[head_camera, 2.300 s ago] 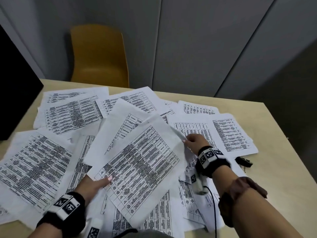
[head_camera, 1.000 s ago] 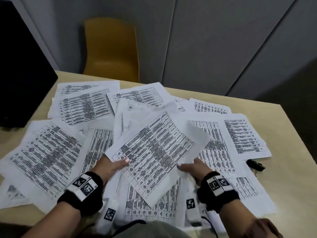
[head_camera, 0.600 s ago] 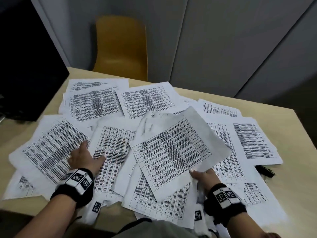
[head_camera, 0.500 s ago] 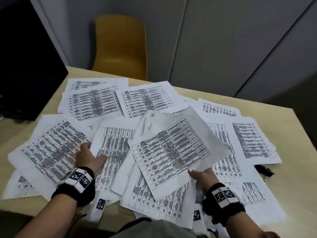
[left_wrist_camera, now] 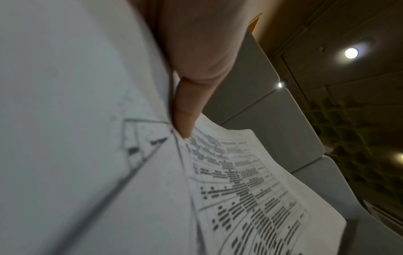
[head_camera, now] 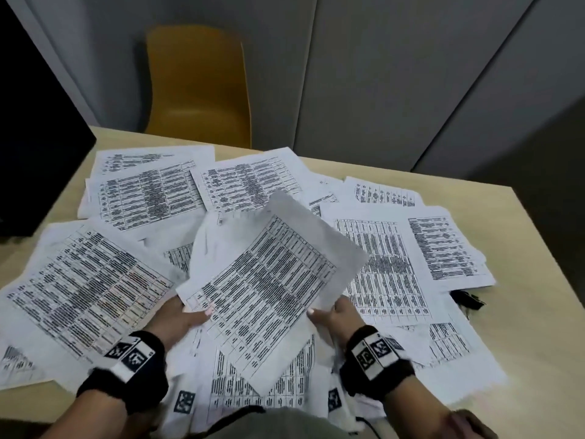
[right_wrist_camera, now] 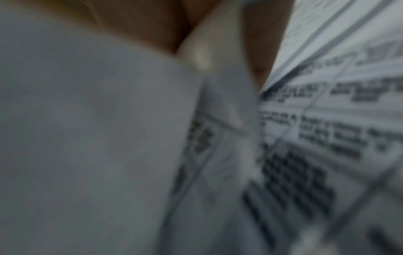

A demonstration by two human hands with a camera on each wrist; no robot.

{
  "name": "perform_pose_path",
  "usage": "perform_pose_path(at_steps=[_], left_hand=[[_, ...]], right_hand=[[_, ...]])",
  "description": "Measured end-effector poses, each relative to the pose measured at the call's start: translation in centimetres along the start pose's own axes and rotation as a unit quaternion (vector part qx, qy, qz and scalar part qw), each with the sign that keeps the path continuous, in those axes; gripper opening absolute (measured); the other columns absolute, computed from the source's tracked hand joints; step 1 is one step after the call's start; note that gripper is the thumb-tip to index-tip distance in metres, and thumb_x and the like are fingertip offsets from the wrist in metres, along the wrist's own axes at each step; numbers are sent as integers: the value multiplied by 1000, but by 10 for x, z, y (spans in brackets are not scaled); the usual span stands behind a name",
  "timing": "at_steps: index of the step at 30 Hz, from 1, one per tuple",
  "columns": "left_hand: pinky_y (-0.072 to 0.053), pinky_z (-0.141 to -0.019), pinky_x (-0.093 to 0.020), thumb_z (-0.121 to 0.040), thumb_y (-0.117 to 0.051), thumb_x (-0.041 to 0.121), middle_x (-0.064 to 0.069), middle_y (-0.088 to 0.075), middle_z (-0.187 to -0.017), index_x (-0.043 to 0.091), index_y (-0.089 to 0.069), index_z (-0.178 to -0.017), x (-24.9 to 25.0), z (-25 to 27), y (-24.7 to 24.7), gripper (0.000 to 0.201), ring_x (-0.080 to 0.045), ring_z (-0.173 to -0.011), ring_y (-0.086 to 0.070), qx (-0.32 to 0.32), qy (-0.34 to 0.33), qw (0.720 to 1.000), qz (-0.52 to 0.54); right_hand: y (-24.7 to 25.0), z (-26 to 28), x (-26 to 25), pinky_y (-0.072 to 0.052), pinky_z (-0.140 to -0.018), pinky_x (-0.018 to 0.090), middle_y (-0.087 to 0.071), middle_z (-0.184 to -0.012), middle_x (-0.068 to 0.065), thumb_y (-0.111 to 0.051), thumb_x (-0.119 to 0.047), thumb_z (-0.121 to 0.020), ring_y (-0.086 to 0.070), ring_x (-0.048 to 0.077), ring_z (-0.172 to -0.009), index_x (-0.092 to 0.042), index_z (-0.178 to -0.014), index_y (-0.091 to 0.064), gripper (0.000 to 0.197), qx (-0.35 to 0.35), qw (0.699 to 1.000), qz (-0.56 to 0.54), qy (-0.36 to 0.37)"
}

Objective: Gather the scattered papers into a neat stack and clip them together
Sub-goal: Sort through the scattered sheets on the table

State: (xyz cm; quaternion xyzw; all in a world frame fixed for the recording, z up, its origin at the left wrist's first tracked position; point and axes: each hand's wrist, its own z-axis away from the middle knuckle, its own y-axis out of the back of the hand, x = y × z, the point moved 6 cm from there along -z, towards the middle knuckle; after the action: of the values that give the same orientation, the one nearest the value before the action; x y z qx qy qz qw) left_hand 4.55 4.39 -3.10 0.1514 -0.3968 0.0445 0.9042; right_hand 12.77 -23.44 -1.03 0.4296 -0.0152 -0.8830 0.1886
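Several printed sheets point(head_camera: 148, 198) lie spread over the beige table point(head_camera: 538, 337). A small bundle of sheets point(head_camera: 269, 280) is lifted and tilted in the middle. My left hand point(head_camera: 186, 315) pinches its left edge, thumb on top; the left wrist view shows that thumb pressed onto the printed bundle point(left_wrist_camera: 240, 181). My right hand point(head_camera: 332, 315) pinches the bundle's right edge; the right wrist view is blurred, with paper point(right_wrist_camera: 316, 138) close to the lens. A black binder clip point(head_camera: 468, 300) lies on the table at the right, partly under a sheet.
A yellow chair point(head_camera: 198, 87) stands behind the table's far edge. A black monitor point(head_camera: 34, 153) sits at the far left. Grey wall panels point(head_camera: 395, 74) rise behind. Bare tabletop shows along the right side.
My left hand left the sheets on the left side and came back to the lifted bundle, now pinching its left edge. The right hand kept holding the bundle, which rose and tilted.
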Motion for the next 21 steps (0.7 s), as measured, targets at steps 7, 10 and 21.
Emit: perform_pose_path(at_steps=[7, 10, 21], left_hand=[[-30, -103, -45, -89, -57, 8, -6, -53, -114, 14, -46, -127, -3, 13, 3, 40, -25, -113, -46, 75, -32, 996, 31], [-32, -100, -39, -88, -57, 3, -8, -55, -108, 10, -50, -121, -4, 14, 8, 34, -28, -114, -49, 92, -37, 992, 78], [-31, -92, -33, -88, -55, -1, -5, -58, -87, -1, -51, -121, 0, 15, 4, 34, -27, -106, -50, 101, -40, 984, 141]], right_hand=[[102, -30, -39, -49, -82, 36, -57, -112, 9, -62, -20, -87, -58, 29, -98, -14, -118, -55, 32, 219, 948, 212, 92], [149, -41, -31, -35, -102, 44, -37, -140, 21, -67, -37, -80, -36, 36, -129, -15, -136, -38, 66, 312, 898, 310, 5], [85, -23, 12, -9, -115, 51, 5, -157, 13, -59, -60, -77, -1, 34, -145, -31, -147, -7, 92, 118, 870, 478, 8]])
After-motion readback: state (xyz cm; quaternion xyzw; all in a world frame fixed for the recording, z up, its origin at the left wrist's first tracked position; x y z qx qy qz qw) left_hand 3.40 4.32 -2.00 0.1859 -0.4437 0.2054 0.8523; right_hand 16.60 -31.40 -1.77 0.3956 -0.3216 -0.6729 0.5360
